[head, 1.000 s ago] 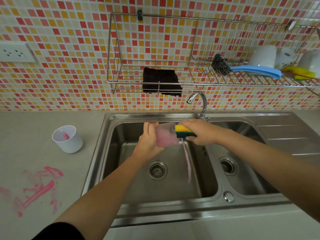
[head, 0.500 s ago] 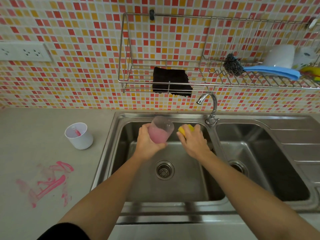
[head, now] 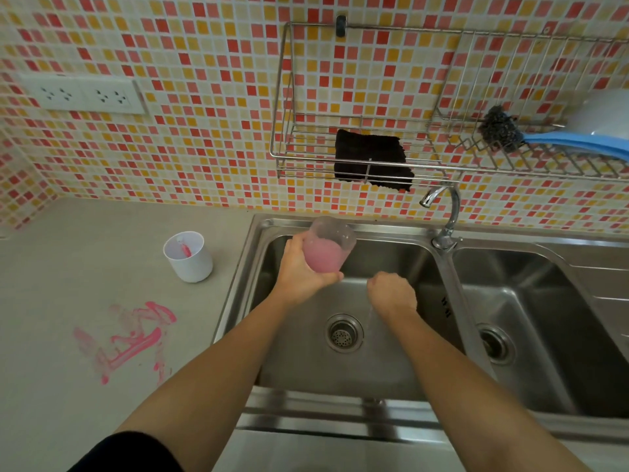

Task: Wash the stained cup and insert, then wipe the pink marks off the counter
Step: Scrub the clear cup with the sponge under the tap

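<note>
My left hand (head: 297, 272) grips a clear plastic cup (head: 325, 255) upright over the left sink basin (head: 381, 362); pink liquid fills its lower half. My right hand (head: 391, 294) is a closed fist just right of the cup and lower, and a thin trickle of water falls from it; the yellow-green sponge seen in it earlier is hidden inside. The white insert (head: 189, 258), with a pink smear inside, stands on the grey counter (head: 68, 267) left of the sink. Pink marks (head: 132, 338) streak the counter nearer to me.
A curved tap (head: 446, 212) stands between the two basins, its spout over the left one. On the wall rack (head: 282, 155) above hang a black cloth (head: 371, 160), a steel scourer (head: 498, 129) and a blue utensil (head: 578, 144). Power sockets (head: 81, 95) sit on the tiled wall.
The cup went from tipped and pouring pink water to upright. My right hand came off the cup, dropped lower and closed into a fist around the sponge. My view shifted left.
</note>
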Demonstrator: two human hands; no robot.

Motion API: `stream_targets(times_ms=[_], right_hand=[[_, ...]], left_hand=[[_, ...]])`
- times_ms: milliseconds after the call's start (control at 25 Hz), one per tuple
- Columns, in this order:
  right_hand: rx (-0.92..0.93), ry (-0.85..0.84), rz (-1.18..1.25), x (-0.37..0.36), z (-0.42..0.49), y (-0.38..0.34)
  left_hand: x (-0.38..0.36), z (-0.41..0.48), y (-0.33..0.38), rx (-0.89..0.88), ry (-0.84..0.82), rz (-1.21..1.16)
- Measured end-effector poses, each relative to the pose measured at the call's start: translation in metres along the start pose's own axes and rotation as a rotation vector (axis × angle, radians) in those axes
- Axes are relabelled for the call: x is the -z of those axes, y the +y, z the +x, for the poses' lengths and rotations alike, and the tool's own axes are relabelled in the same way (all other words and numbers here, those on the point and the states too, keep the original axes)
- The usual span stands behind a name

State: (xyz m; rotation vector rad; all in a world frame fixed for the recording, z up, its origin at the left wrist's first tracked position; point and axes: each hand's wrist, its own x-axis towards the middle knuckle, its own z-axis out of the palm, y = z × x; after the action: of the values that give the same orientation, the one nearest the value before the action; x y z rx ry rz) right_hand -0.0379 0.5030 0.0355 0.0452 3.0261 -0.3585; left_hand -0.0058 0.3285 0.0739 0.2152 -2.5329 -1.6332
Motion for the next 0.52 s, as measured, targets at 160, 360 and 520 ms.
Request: stream_targets(times_ms=[160,360,520], right_hand=[[-0.196,0.292,0.658,0.03,-0.02,-0.02],[0.174,0.721,0.976,0.131,-0.039,-0.069],[0.262,0.464,0.846,0.202,0.011,-0.127]], left_hand=[[0.012,0.0,-0.008,0.007,-0.039,-0.097],[0.028,0.005,-0.01,0.001,-0.055,-0.147],[0.046,0.006,0.001,-0.03,-0.046,-0.21]])
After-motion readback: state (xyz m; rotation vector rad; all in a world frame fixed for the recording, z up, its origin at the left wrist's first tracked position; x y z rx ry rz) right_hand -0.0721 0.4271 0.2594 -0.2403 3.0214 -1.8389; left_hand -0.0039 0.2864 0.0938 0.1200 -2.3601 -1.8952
